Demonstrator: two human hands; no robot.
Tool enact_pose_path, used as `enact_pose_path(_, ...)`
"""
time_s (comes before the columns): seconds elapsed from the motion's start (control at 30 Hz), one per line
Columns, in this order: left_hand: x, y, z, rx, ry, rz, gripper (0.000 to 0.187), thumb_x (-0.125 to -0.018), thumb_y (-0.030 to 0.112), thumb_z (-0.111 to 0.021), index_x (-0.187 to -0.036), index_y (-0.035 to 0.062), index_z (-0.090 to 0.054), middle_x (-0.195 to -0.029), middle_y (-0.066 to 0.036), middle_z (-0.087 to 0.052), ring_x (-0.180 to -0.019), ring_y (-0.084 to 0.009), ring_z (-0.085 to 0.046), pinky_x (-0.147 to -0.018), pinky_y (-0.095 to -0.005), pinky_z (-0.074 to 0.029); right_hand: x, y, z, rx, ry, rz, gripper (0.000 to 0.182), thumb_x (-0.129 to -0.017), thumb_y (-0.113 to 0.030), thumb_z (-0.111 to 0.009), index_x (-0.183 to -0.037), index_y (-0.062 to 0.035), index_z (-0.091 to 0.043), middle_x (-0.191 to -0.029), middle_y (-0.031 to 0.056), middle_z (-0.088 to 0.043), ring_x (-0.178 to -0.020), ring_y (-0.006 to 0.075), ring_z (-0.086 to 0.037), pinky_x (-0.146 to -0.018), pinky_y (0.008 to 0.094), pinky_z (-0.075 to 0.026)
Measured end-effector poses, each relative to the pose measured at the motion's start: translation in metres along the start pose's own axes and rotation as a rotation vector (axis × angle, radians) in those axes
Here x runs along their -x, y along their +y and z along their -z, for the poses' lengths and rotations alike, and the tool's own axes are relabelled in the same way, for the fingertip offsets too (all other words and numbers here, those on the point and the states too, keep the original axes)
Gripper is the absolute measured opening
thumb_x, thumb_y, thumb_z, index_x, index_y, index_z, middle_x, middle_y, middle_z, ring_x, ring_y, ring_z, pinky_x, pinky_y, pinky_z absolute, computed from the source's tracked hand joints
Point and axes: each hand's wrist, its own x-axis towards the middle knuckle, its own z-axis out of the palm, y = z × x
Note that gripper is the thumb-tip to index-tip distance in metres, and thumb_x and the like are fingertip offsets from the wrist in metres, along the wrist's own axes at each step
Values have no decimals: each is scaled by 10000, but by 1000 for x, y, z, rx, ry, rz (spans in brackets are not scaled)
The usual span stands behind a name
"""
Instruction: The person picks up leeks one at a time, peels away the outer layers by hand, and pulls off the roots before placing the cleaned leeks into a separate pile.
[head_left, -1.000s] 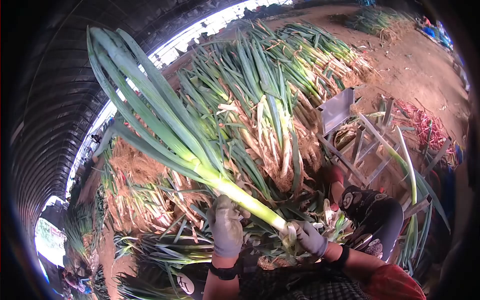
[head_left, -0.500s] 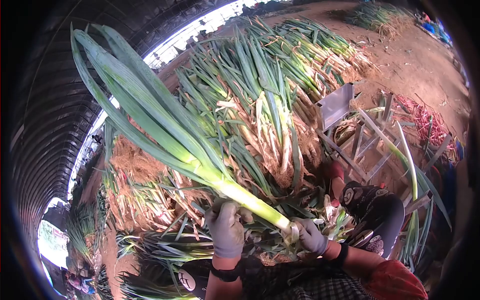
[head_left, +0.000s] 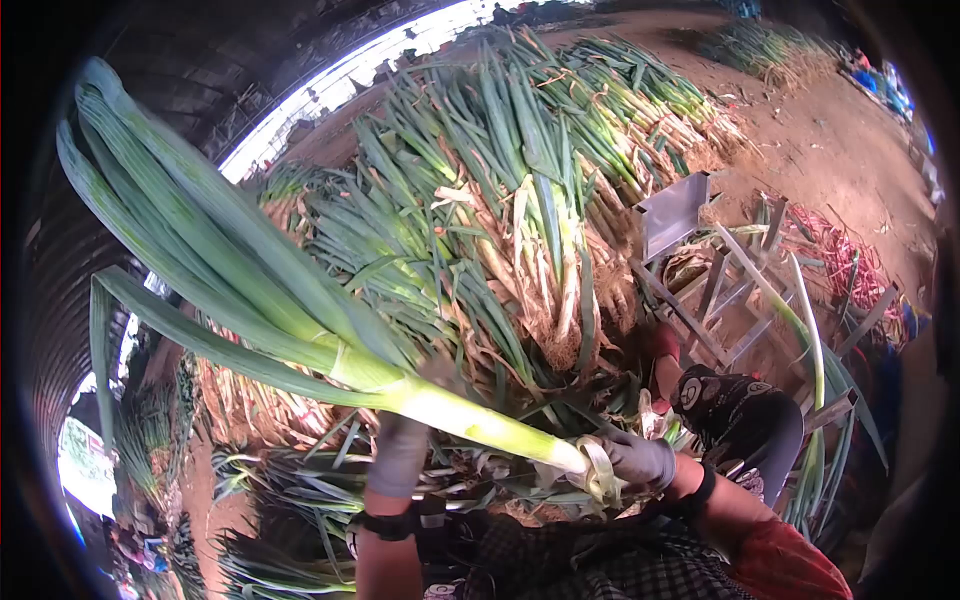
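A large leek (head_left: pixel 470 415) lies slantwise across the view, its broad green leaves reaching the upper left and its white end at the lower right. My right hand (head_left: pixel 640 459), in a grey glove, is closed at the white end on a loose, peeled-back outer layer (head_left: pixel 598 472). Behind the stalk is my gloved left hand (head_left: pixel 402 450), blurred and partly covered by the leek; its fingers cannot be made out clearly.
Heaps of leeks (head_left: pixel 530 200) with brown roots lie ahead. A metal frame with a tray (head_left: pixel 675 215) stands right of them, near red string (head_left: pixel 845 250). More leeks (head_left: pixel 290 510) lie at the lower left. A red shoe (head_left: pixel 660 340) shows near the frame.
The leek's leafy part has swung left and one leaf now hangs apart. My left hand has moved left and behind the stalk. The outer layer at the white end is peeled further.
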Motion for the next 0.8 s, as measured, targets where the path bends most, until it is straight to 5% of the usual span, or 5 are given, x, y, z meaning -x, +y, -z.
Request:
enact_pose_path(0.1,10,66,-38,464,-37,-342,687,-804,566,-648,-1237,46,-535,-1044,-68,-624,-999,-250,-606,-1023,-459,-439,-15,23,0,93,-66,-79,523,-973,-500,-445,-1076,-23,-635,-866,90,-655,-821,173,-616,-782,298,-481)
enact_pose_path(0.2,10,55,-26,528,12,-499,540,-877,453,-617,-1214,37,-542,-913,-30,-585,-924,-239,-614,-1018,-523,-429,-32,-58,-29,1067,368,293,357,-902,-377,-600,-999,-37,-645,-855,147,-651,-776,289,-656,-680,359,-517)
enact_pose_path(0.33,6,31,-18,575,226,-484,373,-931,317,-581,-1157,22,-553,-858,-40,-538,-879,-223,-605,-993,-546,-447,-61,-107,-51,1002,501,391,289,-851,-314,-647,-978,-54,-656,-880,145,-656,-751,311,-659,-637,376,-529)
enact_pose_path(0.4,0,27,-15,555,193,-537,279,-950,211,-541,-1147,13,-537,-869,-69,-519,-868,-231,-596,-990,-565,-446,-87,-121,-85,1173,527,763,191,-774,-212,-715,-892,-70,-666,-821,109,-653,-624,299,-644,-570,354,-524)
enact_pose_path(0.8,9,28,6,497,387,-646,332,-945,293,-532,-1116,10,-504,-882,-37,-481,-792,-143,-489,-942,-535,-481,-150,-101,-109,1121,490,670,131,-798,-173,-620,-753,-55,-589,-638,86,-569,-537,251,-584,-487,364,-471)
